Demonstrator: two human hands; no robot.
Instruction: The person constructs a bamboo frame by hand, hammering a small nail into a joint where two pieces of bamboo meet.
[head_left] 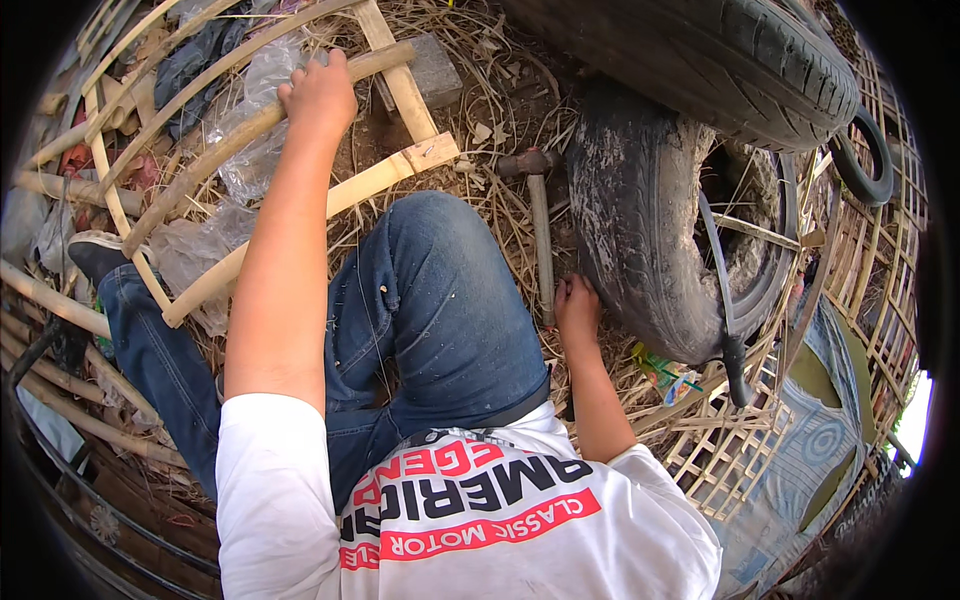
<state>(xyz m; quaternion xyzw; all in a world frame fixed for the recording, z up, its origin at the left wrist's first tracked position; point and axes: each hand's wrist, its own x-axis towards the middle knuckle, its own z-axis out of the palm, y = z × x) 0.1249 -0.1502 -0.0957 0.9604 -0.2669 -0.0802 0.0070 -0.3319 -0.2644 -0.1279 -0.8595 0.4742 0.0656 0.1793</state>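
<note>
My left hand (320,95) is closed over a rounded bamboo pole (235,137), part of a frame of pale bamboo strips. A flat crosspiece (395,75) and a lower bamboo rail (375,183) meet at the frame's near right corner. To the right of my bent knee lies a hammer (539,235), its rusty head pointing away from me. My right hand (577,312) rests low beside the end of its handle, fingers curled. Whatever those fingers may hold is hidden.
Worn tires (640,230) stand close on the right. A long blade with a dark handle (735,355) leans against them. A grey block (425,75) lies under the frame. Clear plastic sheeting (250,150), dry straw and a bamboo lattice (725,450) surround me.
</note>
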